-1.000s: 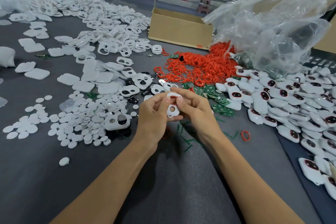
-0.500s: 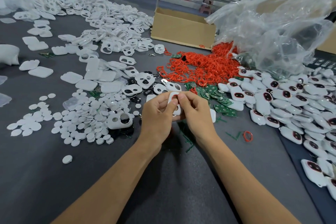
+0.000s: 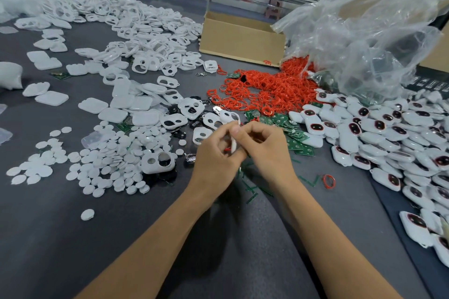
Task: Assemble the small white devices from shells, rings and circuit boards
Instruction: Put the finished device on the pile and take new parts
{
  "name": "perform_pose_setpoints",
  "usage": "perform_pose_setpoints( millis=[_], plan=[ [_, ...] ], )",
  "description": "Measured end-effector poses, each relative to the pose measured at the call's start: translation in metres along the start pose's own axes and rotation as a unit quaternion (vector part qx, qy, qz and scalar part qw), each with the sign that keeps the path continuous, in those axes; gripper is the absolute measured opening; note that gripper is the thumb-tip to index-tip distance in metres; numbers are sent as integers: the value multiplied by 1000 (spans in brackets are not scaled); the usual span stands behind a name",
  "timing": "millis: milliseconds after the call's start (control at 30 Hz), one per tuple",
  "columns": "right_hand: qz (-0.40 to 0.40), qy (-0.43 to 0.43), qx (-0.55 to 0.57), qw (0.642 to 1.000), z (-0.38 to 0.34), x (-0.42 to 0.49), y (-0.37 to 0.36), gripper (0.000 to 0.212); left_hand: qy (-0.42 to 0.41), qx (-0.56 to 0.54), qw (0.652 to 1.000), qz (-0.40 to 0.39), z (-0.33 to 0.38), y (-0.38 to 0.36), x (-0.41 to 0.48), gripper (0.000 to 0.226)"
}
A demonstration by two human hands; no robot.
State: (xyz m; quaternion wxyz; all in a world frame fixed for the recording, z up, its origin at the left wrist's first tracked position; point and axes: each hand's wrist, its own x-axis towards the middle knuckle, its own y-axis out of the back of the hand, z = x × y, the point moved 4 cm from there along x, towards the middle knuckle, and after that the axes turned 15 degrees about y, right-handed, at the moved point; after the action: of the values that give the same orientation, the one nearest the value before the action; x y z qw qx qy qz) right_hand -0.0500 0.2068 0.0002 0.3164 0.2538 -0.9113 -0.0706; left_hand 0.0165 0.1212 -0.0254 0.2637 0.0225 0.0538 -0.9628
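1. At mid-worktop point(image 3: 121, 238), raised just off the grey surface: one white shell point(image 3: 233, 145), held edge-on between both hands, clear of the heaps around it.
2. Left hand point(image 3: 213, 155): grip clamped on the shell's lower part, fingers curled round it. A red ring point(image 3: 227, 150) shows as a sliver against those fingers.
3. Right hand point(image 3: 269, 150): grip clamped on the shell's upper edge, thumb and forefinger pinching.
4. Step in hand, as judged: seating the ring in a shell opening. Blur over the fingers is heavy, so whether the ring is part-seated or loose cannot be told.
5. Method advised: the left hand steadies the shell by its rim and leaves the opening free. The right thumb works the ring round the lip bit by bit, not all at once. Check that it lies flat, with no twist or raised loop, before a board goes in.
6. Handling note: the ring looks thin and springy, likely to pop out if pressed on one side only. The shell looks rigid and light.
7. Stock within reach: ring pile point(image 3: 269, 90) beyond the hands, green circuit boards point(image 3: 298, 138) just right of the right hand, finished devices point(image 3: 388, 133) heaped at far right, one stray ring point(image 3: 328, 181) lying right of the right wrist.
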Motion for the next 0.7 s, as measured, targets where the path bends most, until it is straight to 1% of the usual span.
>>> perform_pose_setpoints(
  millis=[33,67,133,200,233,267,333,433,533,600,700],
  plan=[
    [-18,16,-23,999,-1,0,-2,30,3,1,1000,2,-1,0,0,38],
    [-18,23,-23,999,-2,0,-2,34,12,-14,1000,8,-1,2,1,36],
    [21,35,-24,999,-2,1,4,37,41,-65,997,18,-3,5,2,26],
    [67,64,-118,989,1,2,15,32,69,-98,992,33,-6,9,4,19],
    [72,76,-173,979,3,3,20,26,79,-106,990,44,-7,11,5,16],
    [65,82,-217,970,5,4,24,20,84,-113,989,53,-8,12,6,13],
    [16,83,-276,957,11,6,25,16,93,-127,985,67,-9,14,6,10],
    [-71,88,-359,926,20,4,16,24,103,-124,983,91,-10,17,7,8],
    [-119,81,-410,901,27,6,8,29,103,-122,982,98,-10,18,6,11],
    [-123,65,-410,902,30,10,8,23,100,-114,984,95,-9,18,5,16],
    [-102,29,-362,926,32,13,11,15,104,-108,984,97,-9,17,6,17]
  ],
)
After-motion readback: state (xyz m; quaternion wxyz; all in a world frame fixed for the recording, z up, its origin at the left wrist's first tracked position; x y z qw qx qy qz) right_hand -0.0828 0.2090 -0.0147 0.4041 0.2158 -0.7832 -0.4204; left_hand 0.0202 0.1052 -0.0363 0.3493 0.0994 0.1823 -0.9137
